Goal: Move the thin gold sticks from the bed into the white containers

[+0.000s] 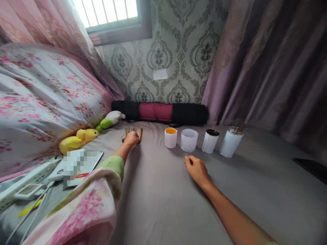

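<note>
Thin brown sticks lie in small bunches on the grey sheet. My left hand reaches down among them with its fingers bent in a closed grip; what is between the fingertips is hidden. Resting over the sheet, my right hand is loosely curled, with nothing visible in it. Beyond it stand a white-wrapped cup with an orange inside, a wider whitish tub, a white-wrapped can holding a stick, and a taller white-wrapped jar with several sticks in it.
A black and dark red roll lies along the wall. Left are plush toys, a flat tablet-like item, a power strip and cables. At far right lies a dark flat object. Curtains hang on both sides.
</note>
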Tool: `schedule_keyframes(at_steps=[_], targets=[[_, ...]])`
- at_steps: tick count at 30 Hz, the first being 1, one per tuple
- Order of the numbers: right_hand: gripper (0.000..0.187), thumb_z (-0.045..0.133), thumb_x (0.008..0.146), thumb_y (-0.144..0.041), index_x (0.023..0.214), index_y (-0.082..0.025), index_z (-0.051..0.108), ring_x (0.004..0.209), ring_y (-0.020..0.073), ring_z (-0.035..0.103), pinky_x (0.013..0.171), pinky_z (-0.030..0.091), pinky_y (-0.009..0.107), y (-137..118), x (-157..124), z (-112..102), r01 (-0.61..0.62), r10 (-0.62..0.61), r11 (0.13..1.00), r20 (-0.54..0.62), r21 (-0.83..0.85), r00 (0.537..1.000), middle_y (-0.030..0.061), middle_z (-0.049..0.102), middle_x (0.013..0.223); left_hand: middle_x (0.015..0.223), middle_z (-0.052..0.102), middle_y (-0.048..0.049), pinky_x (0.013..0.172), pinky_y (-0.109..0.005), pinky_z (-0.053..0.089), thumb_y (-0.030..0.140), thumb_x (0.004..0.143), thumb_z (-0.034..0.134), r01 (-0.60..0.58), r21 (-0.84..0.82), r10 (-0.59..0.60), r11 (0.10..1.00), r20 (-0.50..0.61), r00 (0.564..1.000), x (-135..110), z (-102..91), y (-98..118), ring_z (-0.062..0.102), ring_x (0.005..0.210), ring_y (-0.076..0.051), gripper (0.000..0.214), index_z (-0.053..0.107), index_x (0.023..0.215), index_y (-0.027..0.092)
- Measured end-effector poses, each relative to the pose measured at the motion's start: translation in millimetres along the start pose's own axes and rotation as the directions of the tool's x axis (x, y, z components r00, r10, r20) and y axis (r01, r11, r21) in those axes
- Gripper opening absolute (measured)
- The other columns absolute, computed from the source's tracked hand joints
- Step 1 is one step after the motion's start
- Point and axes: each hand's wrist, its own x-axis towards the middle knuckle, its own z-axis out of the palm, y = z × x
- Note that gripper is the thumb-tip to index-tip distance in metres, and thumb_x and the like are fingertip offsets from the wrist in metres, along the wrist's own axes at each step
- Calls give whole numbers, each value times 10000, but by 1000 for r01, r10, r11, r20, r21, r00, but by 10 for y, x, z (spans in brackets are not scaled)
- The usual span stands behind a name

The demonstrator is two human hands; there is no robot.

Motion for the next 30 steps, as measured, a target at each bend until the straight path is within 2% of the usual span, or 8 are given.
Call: schedule_keyframes(at_steps=[8, 20, 30], targets=[[347, 354, 800, -381, 660, -195, 611, 581, 115, 507, 500, 261, 202, -21, -8, -14, -19, 19, 1000, 14, -10, 1000, 32, 609, 629, 870, 645, -75, 664, -212, 427, 223, 607, 550, 26, 63, -25, 998, -15, 1000, 1, 30, 35, 582, 827, -185, 231, 650, 812, 189], [363, 345, 798, -387, 639, -189, 605, 549, 113, 487, 488, 250, 206, -25, -1, -9, -19, 19, 1000, 19, -8, 1000, 31, 596, 596, 812, 653, -73, 685, -199, 422, 184, 605, 548, -8, 99, 6, 995, 18, 1000, 54, 78, 32, 585, 830, -176, 189, 654, 760, 158], [368, 326, 800, -400, 633, -196, 583, 546, 113, 489, 484, 234, 213, -19, 8, 0, -26, 26, 999, 26, -30, 999, 20, 588, 591, 809, 657, -70, 686, -184, 417, 215, 615, 550, -14, 124, 10, 992, 33, 999, 42, 66, 53, 591, 820, -169, 194, 659, 765, 158]])
